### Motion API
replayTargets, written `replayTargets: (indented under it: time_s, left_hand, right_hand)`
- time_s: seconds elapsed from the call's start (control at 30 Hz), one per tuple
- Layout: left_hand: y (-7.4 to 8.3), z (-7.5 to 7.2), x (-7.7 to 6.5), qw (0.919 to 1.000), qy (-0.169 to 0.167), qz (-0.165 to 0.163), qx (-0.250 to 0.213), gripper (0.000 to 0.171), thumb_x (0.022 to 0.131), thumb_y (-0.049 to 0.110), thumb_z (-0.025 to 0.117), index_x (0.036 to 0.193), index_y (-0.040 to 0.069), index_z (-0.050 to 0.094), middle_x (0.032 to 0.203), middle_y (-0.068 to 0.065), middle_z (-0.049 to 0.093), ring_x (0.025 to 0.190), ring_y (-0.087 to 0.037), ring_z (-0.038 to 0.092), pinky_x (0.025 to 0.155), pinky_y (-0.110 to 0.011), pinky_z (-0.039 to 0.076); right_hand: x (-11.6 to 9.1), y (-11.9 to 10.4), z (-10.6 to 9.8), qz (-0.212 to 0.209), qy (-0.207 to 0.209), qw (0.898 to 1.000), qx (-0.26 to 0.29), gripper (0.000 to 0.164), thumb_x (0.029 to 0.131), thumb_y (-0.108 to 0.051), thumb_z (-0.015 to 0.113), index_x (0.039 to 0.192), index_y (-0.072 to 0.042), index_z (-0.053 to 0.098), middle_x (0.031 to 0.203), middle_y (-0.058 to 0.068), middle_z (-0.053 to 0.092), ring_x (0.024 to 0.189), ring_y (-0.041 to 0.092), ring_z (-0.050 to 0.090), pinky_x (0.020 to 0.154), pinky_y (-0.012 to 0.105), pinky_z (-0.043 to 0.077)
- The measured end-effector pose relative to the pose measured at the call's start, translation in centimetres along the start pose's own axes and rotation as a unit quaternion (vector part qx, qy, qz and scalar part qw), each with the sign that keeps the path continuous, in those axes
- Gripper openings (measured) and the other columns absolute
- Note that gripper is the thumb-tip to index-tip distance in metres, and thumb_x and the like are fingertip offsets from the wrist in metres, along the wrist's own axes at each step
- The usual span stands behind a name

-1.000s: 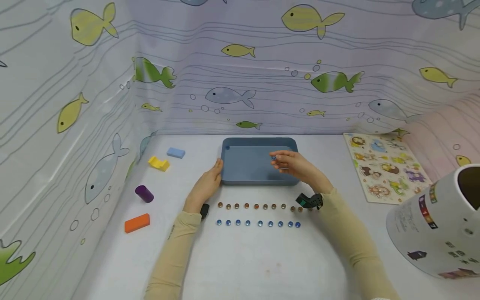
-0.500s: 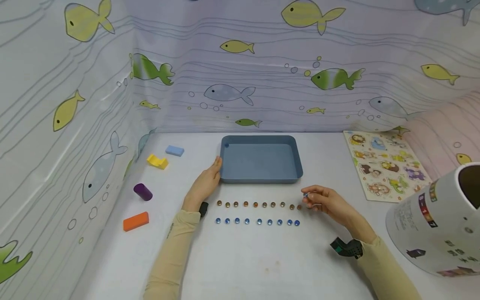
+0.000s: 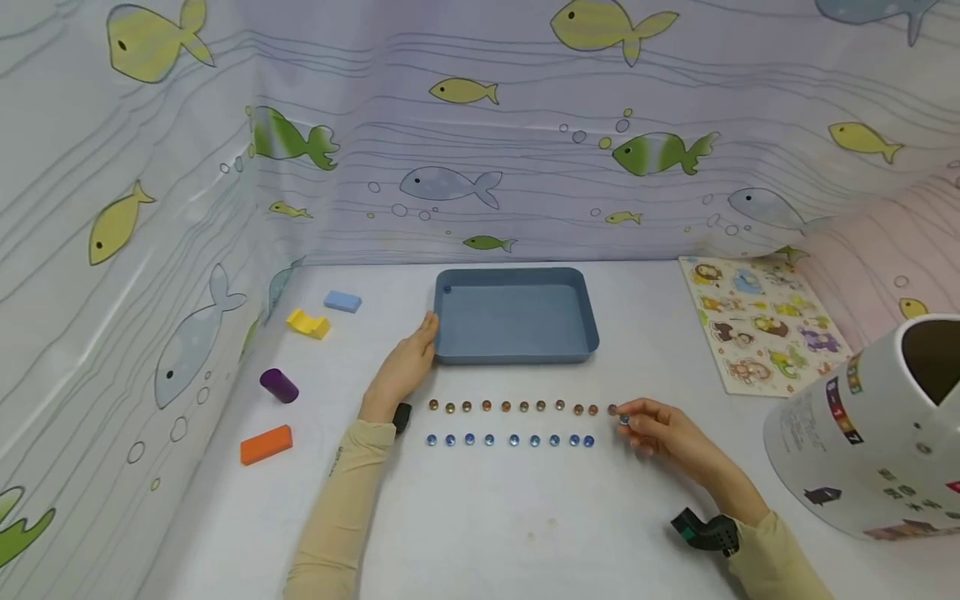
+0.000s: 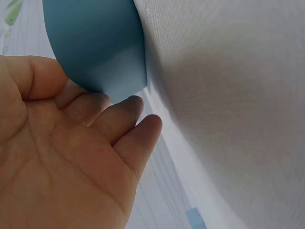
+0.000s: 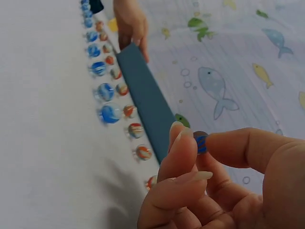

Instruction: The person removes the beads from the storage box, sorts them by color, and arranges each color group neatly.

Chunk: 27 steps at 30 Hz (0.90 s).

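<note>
My right hand (image 3: 671, 437) pinches a blue marble (image 5: 201, 144) between thumb and fingertips, at the right end of two marble rows. The far row holds orange-brown marbles (image 3: 506, 407), the near row blue marbles (image 3: 513, 440). One orange-brown marble (image 3: 612, 410) sits right at my right fingertips. My left hand (image 3: 403, 362) rests with extended fingers against the left side of a blue-grey tray (image 3: 517, 359); in the left wrist view its fingertips lie at the tray's wall (image 4: 102, 47). A single blue marble (image 3: 447, 289) lies in the tray's far left corner.
On the left lie a light blue block (image 3: 342, 302), a yellow curved block (image 3: 307, 323), a purple cylinder (image 3: 279, 385) and an orange block (image 3: 266, 445). An animal picture board (image 3: 765, 325) and a big white bucket (image 3: 832, 450) stand at right. Fish-patterned curtains surround the table.
My right hand, holding the blue marble, has gone from over the tray toward me and right, to the rows' right end. My left hand has stayed at the tray.
</note>
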<state>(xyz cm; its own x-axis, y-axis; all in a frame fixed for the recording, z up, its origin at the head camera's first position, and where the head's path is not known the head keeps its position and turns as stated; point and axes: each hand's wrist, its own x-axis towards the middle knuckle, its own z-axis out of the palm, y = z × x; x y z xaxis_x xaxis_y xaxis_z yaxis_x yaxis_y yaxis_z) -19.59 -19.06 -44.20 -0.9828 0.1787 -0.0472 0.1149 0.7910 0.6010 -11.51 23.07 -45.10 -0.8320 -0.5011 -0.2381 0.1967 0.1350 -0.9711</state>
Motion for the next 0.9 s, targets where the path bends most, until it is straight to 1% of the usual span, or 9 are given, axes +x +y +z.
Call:
replayTargets:
  time_s: [0.07, 0.17, 0.23, 0.33, 0.4, 0.57, 0.67, 0.77, 0.9]
  left_hand:
    - [-0.1, -0.1, 0.0, 1.0000, 0.001, 0.000, -0.002, 0.051, 0.105, 0.016, 0.031, 0.154, 0.006, 0.019, 0.162, -0.010, 0.014, 0.149, -0.029, 0.021, 0.122, -0.045, 0.021]
    - [-0.3, -0.2, 0.1, 1.0000, 0.004, 0.003, -0.001, 0.052, 0.105, 0.015, 0.031, 0.154, 0.006, 0.019, 0.162, -0.010, 0.013, 0.149, -0.029, 0.021, 0.122, -0.045, 0.022]
    - [-0.4, -0.2, 0.2, 1.0000, 0.005, 0.005, 0.000, 0.052, 0.105, 0.015, 0.031, 0.154, 0.005, 0.019, 0.162, -0.010, 0.013, 0.149, -0.029, 0.021, 0.122, -0.045, 0.022]
    - [-0.4, -0.1, 0.3, 1.0000, 0.004, 0.004, -0.002, 0.052, 0.105, 0.016, 0.031, 0.154, 0.005, 0.019, 0.163, -0.009, 0.012, 0.149, -0.028, 0.020, 0.122, -0.044, 0.022]
    - [-0.3, -0.1, 0.3, 1.0000, 0.003, 0.004, -0.003, 0.052, 0.104, 0.016, 0.031, 0.154, 0.005, 0.019, 0.163, -0.010, 0.013, 0.149, -0.028, 0.020, 0.122, -0.044, 0.021]
    - [-0.2, 0.0, 0.3, 1.0000, 0.003, 0.003, -0.002, 0.052, 0.104, 0.016, 0.030, 0.154, 0.004, 0.020, 0.162, -0.010, 0.013, 0.149, -0.029, 0.021, 0.123, -0.044, 0.021]
    - [-0.1, 0.0, 0.3, 1.0000, 0.001, 0.002, -0.003, 0.052, 0.105, 0.017, 0.030, 0.154, 0.004, 0.019, 0.163, -0.010, 0.013, 0.149, -0.029, 0.020, 0.123, -0.044, 0.021]
    - [-0.1, 0.2, 0.3, 1.0000, -0.001, 0.001, -0.002, 0.052, 0.105, 0.017, 0.030, 0.154, 0.005, 0.019, 0.163, -0.010, 0.012, 0.149, -0.028, 0.020, 0.123, -0.043, 0.021]
    - [-0.3, 0.3, 0.3, 1.0000, 0.001, 0.001, -0.001, 0.052, 0.105, 0.017, 0.029, 0.154, 0.005, 0.020, 0.162, -0.010, 0.014, 0.149, -0.028, 0.021, 0.123, -0.043, 0.021]
  right_hand:
    - [-0.1, 0.3, 0.2, 0.010, 0.000, 1.000, -0.015, 0.028, 0.101, -0.015, 0.050, 0.120, 0.005, 0.054, 0.091, -0.008, 0.069, 0.070, 0.002, 0.056, 0.058, 0.016, 0.047]
    - [0.0, 0.7, 0.5, 0.018, -0.001, 0.999, -0.040, 0.035, 0.100, -0.015, 0.051, 0.122, 0.012, 0.049, 0.089, -0.004, 0.068, 0.064, 0.004, 0.053, 0.053, 0.016, 0.043]
    - [0.2, 0.7, 0.8, 0.020, 0.003, 0.998, -0.067, 0.036, 0.099, -0.015, 0.052, 0.122, 0.013, 0.049, 0.088, 0.001, 0.068, 0.060, 0.004, 0.050, 0.049, 0.017, 0.042]
    - [0.4, 0.7, 1.1, 0.026, 0.016, 0.993, -0.113, 0.032, 0.098, -0.013, 0.053, 0.121, 0.011, 0.053, 0.087, 0.007, 0.066, 0.055, 0.005, 0.048, 0.044, 0.018, 0.040]
    - [0.5, 0.8, 1.4, 0.029, 0.026, 0.989, -0.142, 0.029, 0.098, -0.010, 0.053, 0.119, 0.009, 0.056, 0.083, 0.008, 0.064, 0.050, 0.005, 0.046, 0.041, 0.018, 0.039]
    - [0.8, 1.0, 2.2, 0.040, 0.062, 0.977, -0.201, 0.022, 0.094, -0.007, 0.056, 0.114, 0.001, 0.061, 0.063, 0.004, 0.055, 0.041, 0.006, 0.041, 0.035, 0.019, 0.037]
    - [0.8, 1.0, 2.6, 0.043, 0.074, 0.970, -0.229, 0.020, 0.093, -0.006, 0.057, 0.111, -0.003, 0.063, 0.059, 0.002, 0.051, 0.040, 0.008, 0.042, 0.034, 0.021, 0.037]
    - [0.7, 1.1, 2.7, 0.037, 0.071, 0.967, -0.241, 0.019, 0.092, -0.005, 0.056, 0.110, -0.004, 0.064, 0.062, 0.003, 0.052, 0.041, 0.009, 0.043, 0.033, 0.022, 0.038]
    - [0.6, 1.3, 2.5, 0.031, 0.059, 0.969, -0.237, 0.020, 0.094, -0.006, 0.056, 0.113, -0.003, 0.063, 0.065, 0.004, 0.053, 0.042, 0.009, 0.046, 0.034, 0.022, 0.040]
